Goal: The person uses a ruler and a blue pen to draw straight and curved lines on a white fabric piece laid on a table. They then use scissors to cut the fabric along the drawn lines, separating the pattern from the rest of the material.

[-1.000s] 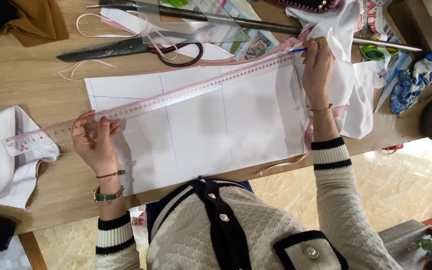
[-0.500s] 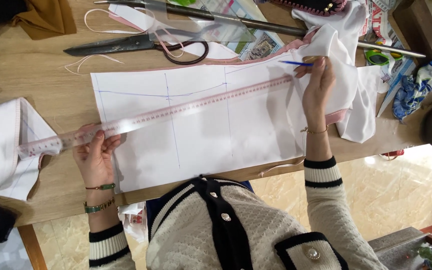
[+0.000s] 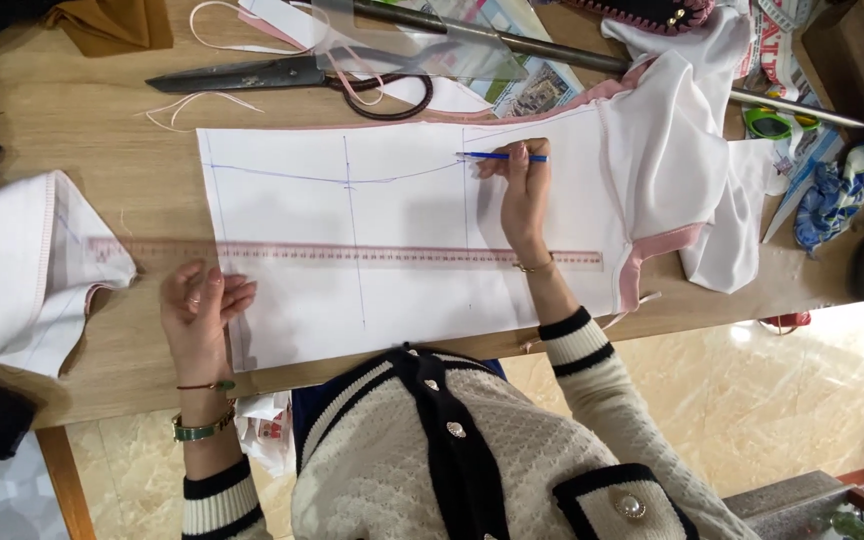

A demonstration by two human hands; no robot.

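- On the wooden table (image 3: 102, 130), seen from the head camera, a white paper sheet (image 3: 402, 210) lies flat with a long clear ruler (image 3: 372, 254) across it.
- Right hand (image 3: 524, 192) pinches a blue pen (image 3: 502, 156), tip on the paper at a drawn curve.
- Left hand (image 3: 197, 312) holds nothing, fingers loosely curled, resting at the sheet's left edge just below the ruler.
- Dark scissors (image 3: 282, 75) lie beyond the sheet; white fabric (image 3: 682, 170) overlaps its right end.
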